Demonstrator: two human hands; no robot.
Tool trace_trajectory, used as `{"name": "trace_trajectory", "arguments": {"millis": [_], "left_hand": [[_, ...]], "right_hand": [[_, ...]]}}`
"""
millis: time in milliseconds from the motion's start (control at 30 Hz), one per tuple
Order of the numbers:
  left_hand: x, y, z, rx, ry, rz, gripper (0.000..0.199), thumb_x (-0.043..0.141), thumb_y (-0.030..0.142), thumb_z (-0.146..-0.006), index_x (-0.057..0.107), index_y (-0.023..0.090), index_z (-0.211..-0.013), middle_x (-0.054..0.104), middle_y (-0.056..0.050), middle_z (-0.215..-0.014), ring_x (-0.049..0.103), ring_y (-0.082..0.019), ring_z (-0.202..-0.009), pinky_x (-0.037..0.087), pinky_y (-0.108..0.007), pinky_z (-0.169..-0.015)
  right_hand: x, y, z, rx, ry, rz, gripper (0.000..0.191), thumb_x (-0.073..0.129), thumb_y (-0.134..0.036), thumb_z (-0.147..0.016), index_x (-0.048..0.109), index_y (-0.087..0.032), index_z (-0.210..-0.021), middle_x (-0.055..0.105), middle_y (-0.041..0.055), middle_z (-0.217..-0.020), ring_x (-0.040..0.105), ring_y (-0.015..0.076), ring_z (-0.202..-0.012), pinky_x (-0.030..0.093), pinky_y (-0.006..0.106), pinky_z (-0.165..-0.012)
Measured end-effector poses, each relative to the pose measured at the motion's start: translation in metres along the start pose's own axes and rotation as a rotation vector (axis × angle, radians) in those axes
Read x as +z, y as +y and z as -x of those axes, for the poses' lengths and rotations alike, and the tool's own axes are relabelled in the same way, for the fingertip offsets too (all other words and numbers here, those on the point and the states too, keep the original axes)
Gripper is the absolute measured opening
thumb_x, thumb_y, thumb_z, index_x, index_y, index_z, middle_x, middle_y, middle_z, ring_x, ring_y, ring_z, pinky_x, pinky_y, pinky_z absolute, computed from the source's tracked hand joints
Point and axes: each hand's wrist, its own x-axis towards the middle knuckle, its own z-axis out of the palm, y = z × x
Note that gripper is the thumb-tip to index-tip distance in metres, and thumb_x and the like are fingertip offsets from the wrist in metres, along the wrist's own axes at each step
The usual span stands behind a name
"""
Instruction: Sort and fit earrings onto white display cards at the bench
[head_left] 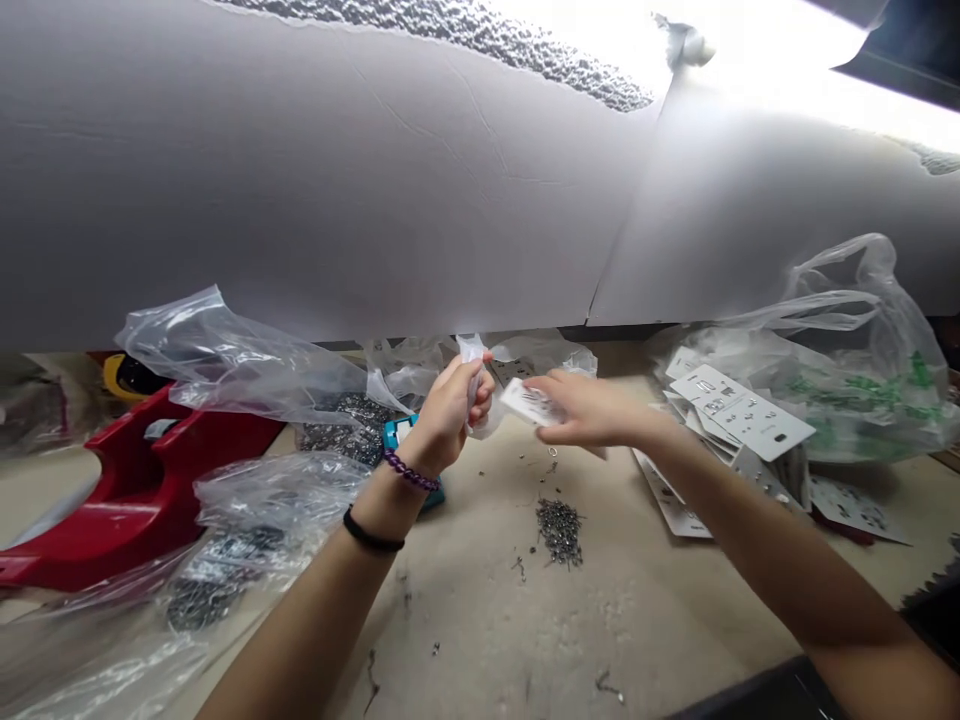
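A: Head view: where is the card [519,398] held?
B: Gripped in the right hand [581,405], just right of the left hand [456,408]. Long axis roughly crosswise, partly hidden.
A: Left?
B: Clenched around crumpled plastic [471,348].

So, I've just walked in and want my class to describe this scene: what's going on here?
A person is working with both hands. The left hand grips bunched plastic, while the right hand holds a white card beside it. Nearer the person, a pile of small metallic pieces lies on the table. More cards are heaped on the right.
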Motion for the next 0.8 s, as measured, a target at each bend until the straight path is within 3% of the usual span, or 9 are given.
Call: {"name": "trace_trajectory", "arguments": {"millis": [133, 200, 267, 367, 433, 500, 567, 667, 800], "left_hand": [[0.007, -0.002, 0.006, -0.016, -0.047, -0.146, 0.017, 0.04, 0.025, -0.081, 0.045, 0.017, -0.096, 0.037, 0.007, -0.051, 0.026, -0.003, -0.034, 0.019, -0.014, -0.035], [0.008, 0.0, 0.006, 0.007, -0.031, -0.178, 0.019, 0.041, 0.027, -0.081, 0.046, 0.018, -0.096, 0.038, 0.006, -0.051, 0.027, -0.003, -0.034, 0.02, -0.014, -0.035], [0.006, 0.003, 0.005, 0.041, -0.003, -0.181, 0.019, 0.043, 0.027, -0.079, 0.046, 0.018, -0.095, 0.039, 0.006, -0.052, 0.029, -0.004, -0.035, 0.021, -0.014, -0.035], [0.005, 0.006, 0.003, 0.049, 0.01, -0.137, 0.017, 0.044, 0.025, -0.078, 0.047, 0.017, -0.092, 0.039, 0.005, -0.052, 0.03, -0.004, -0.037, 0.022, -0.015, -0.036], [0.005, 0.007, 0.003, 0.054, 0.004, -0.096, 0.016, 0.044, 0.023, -0.077, 0.047, 0.016, -0.091, 0.039, 0.004, -0.053, 0.031, -0.005, -0.038, 0.024, -0.015, -0.036], [0.006, 0.007, 0.004, 0.061, 0.004, -0.077, 0.017, 0.045, 0.021, -0.076, 0.048, 0.016, -0.092, 0.04, 0.004, -0.054, 0.032, -0.005, -0.04, 0.025, -0.015, -0.037], [0.006, 0.006, 0.004, 0.058, 0.008, -0.085, 0.018, 0.046, 0.022, -0.075, 0.048, 0.016, -0.092, 0.04, 0.004, -0.054, 0.032, -0.006, -0.04, 0.025, -0.015, -0.037], [0.004, 0.004, 0.003, 0.048, 0.014, -0.107, 0.019, 0.047, 0.023, -0.076, 0.048, 0.015, -0.093, 0.041, 0.004, -0.055, 0.032, -0.005, -0.041, 0.026, -0.015, -0.037], [0.002, 0.003, 0.002, 0.021, 0.034, -0.136, 0.019, 0.045, 0.024, -0.078, 0.047, 0.016, -0.096, 0.041, 0.004, -0.056, 0.032, -0.005, -0.041, 0.026, -0.015, -0.037]], "right_hand": [[0.009, -0.022, -0.06, 0.131, -0.005, 0.001, 0.045, 0.041, -0.045, -0.08, 0.055, -0.015, -0.11, 0.057, 0.0147, -0.106, 0.054, 0.027, -0.093, 0.044, 0.035, -0.07], [0.004, -0.017, -0.066, 0.16, -0.014, 0.001, 0.045, 0.044, -0.045, -0.079, 0.057, -0.013, -0.108, 0.057, 0.0166, -0.108, 0.053, 0.0296, -0.098, 0.043, 0.037, -0.074], [-0.006, -0.004, -0.045, 0.148, -0.005, -0.025, 0.049, 0.043, -0.05, -0.079, 0.053, -0.018, -0.115, 0.057, 0.0114, -0.113, 0.052, 0.0274, -0.101, 0.044, 0.037, -0.077], [-0.024, 0.034, 0.02, 0.237, 0.108, -0.047, 0.049, 0.037, -0.052, -0.083, 0.047, -0.024, -0.122, 0.057, 0.0056, -0.115, 0.054, 0.025, -0.101, 0.045, 0.038, -0.078], [-0.035, 0.07, 0.063, 0.464, 0.217, 0.046, 0.053, 0.045, -0.049, -0.079, 0.045, -0.02, -0.123, 0.053, 0.0098, -0.119, 0.051, 0.03, -0.105, 0.043, 0.045, -0.082], [-0.04, 0.108, 0.096, 0.73, 0.151, 0.026, 0.063, 0.062, -0.044, -0.066, 0.047, -0.016, -0.121, 0.055, 0.0146, -0.114, 0.05, 0.0359, -0.104, 0.044, 0.049, -0.08], [-0.04, 0.137, 0.117, 0.782, 0.121, -0.04, 0.062, 0.064, -0.037, -0.066, 0.046, -0.015, -0.122, 0.057, 0.0137, -0.109, 0.057, 0.0303, -0.092, 0.049, 0.043, -0.072], [-0.038, 0.151, 0.128, 0.647, 0.316, -0.231, 0.044, 0.058, -0.034, -0.071, 0.052, -0.02, -0.113, 0.06, 0.0071, -0.101, 0.06, 0.0224, -0.081, 0.051, 0.037, -0.066], [-0.036, 0.108, 0.111, 0.191, 0.714, -0.392, 0.022, 0.061, -0.033, -0.072, 0.061, -0.022, -0.091, 0.061, 0.0035, -0.087, 0.059, 0.0169, -0.076, 0.052, 0.034, -0.066]]}}
